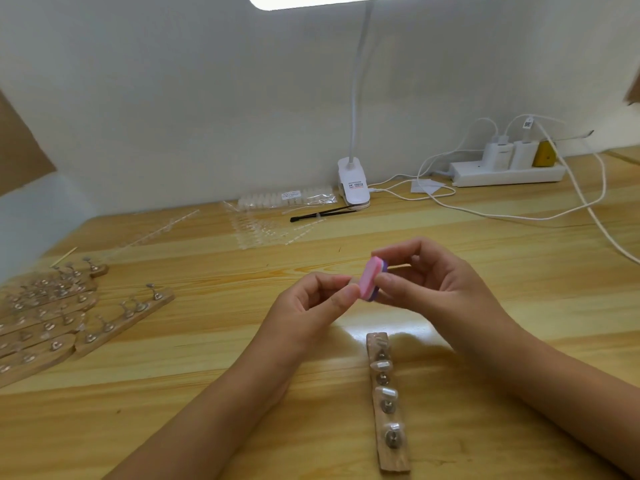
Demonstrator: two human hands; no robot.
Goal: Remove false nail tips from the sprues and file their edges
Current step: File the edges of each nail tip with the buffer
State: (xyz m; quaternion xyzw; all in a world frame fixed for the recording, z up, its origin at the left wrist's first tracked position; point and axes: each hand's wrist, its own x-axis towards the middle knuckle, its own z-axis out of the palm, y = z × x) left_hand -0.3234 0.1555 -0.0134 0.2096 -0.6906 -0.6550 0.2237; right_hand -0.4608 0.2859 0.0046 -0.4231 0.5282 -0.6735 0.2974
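Wooden desk [485, 244] before you: holder strip [388, 403] below your right hand [433, 282] gripping the file block [372, 278]; left hand [311, 303] pinches shut beside it, contents unclear.

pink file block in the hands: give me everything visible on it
The small pink and purple foam-like nail file block is a short oblong with rounded ends: a pale pink face toward the camera, a purple layer on its far edge. It is held in the air above the light wooden table, tilted with its upper end leaning right. The right hand pinches it between fingers above and thumb below; the left hand's pinched fingertips meet its pink face. Whether a nail tip sits between them is not clear.
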